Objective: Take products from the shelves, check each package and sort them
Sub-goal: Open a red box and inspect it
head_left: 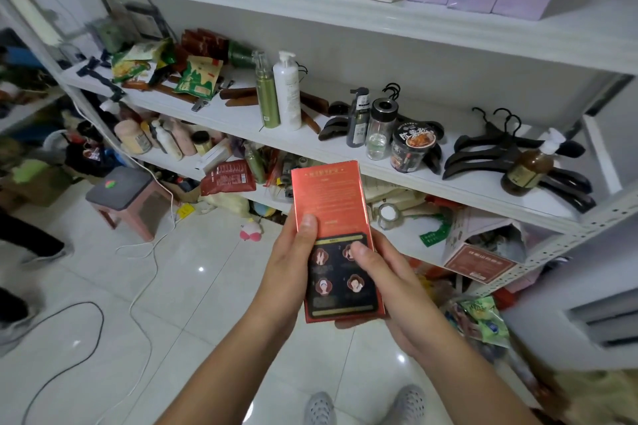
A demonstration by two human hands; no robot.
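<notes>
— What are you holding?

— You have a tall red box (333, 217) in both hands, out in front of the white shelves (345, 145) and above the tiled floor (193, 286). It leans a little, top away from you. Its lower part has a black panel with four small round pictures on it.

— How do your hands sit on it?

— Your left hand (288, 266) grips the left edge of the box, with the thumb pressed on the red face. Your right hand (379, 283) wraps around the right side and goes under the bottom, and its thumb lies on the black panel. Both hands are closed tight on the box.

— What is on the shelf behind it?

— On the middle shelf you can see a green bottle (266, 93) right beside a white pump bottle (287, 93), both standing up. Further right stand a dark pump bottle (358, 121), a clear jar with a dark lid (379, 131) and a noodle cup (411, 148), close together. Black hangers (500, 152) lie in a pile near the right end, and a brown pump bottle (528, 166) leans on them.

— And down low?

— A small stool with a grey seat (119, 188) stands on the floor to the left. White and black cables (148, 252) curl over the tiles. Your two grey shoes (321, 409) show at the bottom.
</notes>
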